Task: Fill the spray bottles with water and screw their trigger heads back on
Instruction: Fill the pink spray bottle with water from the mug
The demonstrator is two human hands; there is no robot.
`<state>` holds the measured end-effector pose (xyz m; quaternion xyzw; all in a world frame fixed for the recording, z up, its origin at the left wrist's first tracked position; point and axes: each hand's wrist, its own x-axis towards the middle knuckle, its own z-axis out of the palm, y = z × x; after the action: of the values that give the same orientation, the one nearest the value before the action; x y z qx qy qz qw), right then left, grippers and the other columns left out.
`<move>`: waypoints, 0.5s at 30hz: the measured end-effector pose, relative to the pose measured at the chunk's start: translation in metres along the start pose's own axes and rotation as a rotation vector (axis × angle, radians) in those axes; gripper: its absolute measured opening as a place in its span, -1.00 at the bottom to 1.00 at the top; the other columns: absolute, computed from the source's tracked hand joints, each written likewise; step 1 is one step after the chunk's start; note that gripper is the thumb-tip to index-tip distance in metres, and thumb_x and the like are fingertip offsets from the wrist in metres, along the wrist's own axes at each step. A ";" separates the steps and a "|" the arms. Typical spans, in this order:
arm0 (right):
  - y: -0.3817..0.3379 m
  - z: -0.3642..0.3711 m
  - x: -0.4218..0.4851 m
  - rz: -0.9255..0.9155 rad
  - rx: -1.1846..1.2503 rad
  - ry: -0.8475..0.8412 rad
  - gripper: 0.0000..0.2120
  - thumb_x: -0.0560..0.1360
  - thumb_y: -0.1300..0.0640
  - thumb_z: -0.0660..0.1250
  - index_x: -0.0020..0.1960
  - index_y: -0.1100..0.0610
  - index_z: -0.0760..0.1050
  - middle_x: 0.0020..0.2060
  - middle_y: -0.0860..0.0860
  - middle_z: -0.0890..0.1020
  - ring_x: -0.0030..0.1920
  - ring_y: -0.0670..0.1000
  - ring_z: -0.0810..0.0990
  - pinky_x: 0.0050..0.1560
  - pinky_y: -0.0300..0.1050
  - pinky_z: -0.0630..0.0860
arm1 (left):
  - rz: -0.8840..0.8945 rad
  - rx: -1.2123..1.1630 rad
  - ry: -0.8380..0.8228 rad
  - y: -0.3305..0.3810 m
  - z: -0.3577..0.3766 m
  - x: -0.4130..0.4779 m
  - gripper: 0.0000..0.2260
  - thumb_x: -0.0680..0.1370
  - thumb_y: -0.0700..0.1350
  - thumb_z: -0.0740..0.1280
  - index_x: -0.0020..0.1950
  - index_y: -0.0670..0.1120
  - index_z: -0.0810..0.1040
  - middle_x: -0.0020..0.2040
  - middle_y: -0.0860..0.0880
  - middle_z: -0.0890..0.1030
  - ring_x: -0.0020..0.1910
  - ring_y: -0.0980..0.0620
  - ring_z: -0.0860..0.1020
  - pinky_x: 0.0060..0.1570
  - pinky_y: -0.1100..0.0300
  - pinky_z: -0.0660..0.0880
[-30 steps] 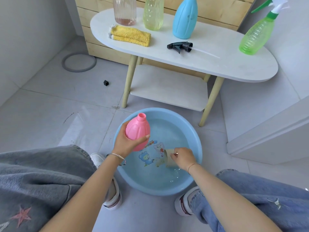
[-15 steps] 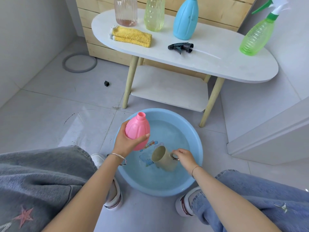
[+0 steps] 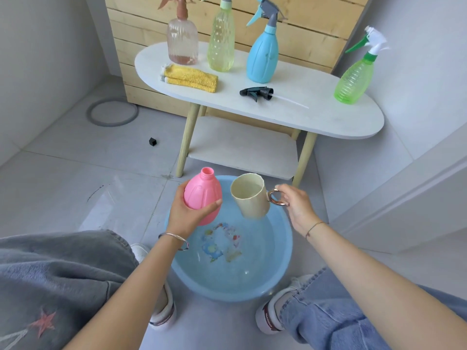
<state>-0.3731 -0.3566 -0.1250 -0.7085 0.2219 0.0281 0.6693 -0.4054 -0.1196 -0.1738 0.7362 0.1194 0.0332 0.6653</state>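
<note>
While we crouched over the basin [image 3: 278,271] | left hand [image 3: 187,215] gripped pink bottle [image 3: 202,195], uncapped | right hand [image 3: 295,205] held cup [image 3: 249,195] by its handle

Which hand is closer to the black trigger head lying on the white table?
The right hand. It holds the beige cup by its handle, below the black trigger head and slightly to its right. The left hand, gripping the pink plastic bottle, is farther left.
</note>
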 end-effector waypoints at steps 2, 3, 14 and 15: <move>-0.022 -0.007 -0.003 -0.047 0.038 0.003 -0.73 0.49 0.26 0.31 -0.37 0.09 0.43 -0.64 -0.20 0.35 -0.46 -0.13 0.30 -0.29 -0.24 0.23 | 0.009 -0.009 -0.008 0.006 0.003 -0.002 -0.30 0.26 -0.01 0.63 0.31 0.07 0.38 0.12 0.16 0.51 0.06 0.27 0.50 -0.16 0.42 0.44; -0.033 -0.010 -0.006 -0.070 0.060 0.002 -0.73 0.49 0.27 0.30 -0.36 0.10 0.43 -0.63 -0.19 0.35 -0.50 -0.14 0.29 -0.31 -0.24 0.22 | 0.012 -0.016 -0.018 0.008 0.005 -0.003 -0.32 0.27 -0.03 0.62 0.30 0.07 0.38 0.11 0.17 0.51 0.06 0.27 0.50 -0.16 0.42 0.45; -0.100 -0.041 -0.035 -0.220 -0.001 -0.093 -0.91 0.46 0.27 0.38 -0.17 0.26 0.48 -0.50 0.03 0.27 -0.61 -0.16 0.26 -0.47 -0.36 0.39 | 0.054 -0.030 -0.161 0.020 0.032 -0.018 -0.32 0.14 0.12 0.62 0.18 0.16 0.43 0.10 0.17 0.55 0.00 0.30 0.54 -0.13 0.37 0.50; -0.101 -0.042 -0.037 -0.228 -0.004 -0.090 -0.87 0.45 0.27 0.38 -0.24 0.24 0.46 -0.50 0.03 0.27 -0.60 -0.16 0.27 -0.46 -0.35 0.39 | 0.060 -0.022 -0.167 0.020 0.034 -0.019 -0.34 0.17 0.08 0.64 0.17 0.17 0.42 0.11 0.17 0.54 0.02 0.29 0.53 -0.14 0.40 0.49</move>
<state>-0.3820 -0.3864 -0.0131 -0.7286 0.1097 -0.0161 0.6759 -0.4142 -0.1586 -0.1558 0.7322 0.0410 -0.0071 0.6798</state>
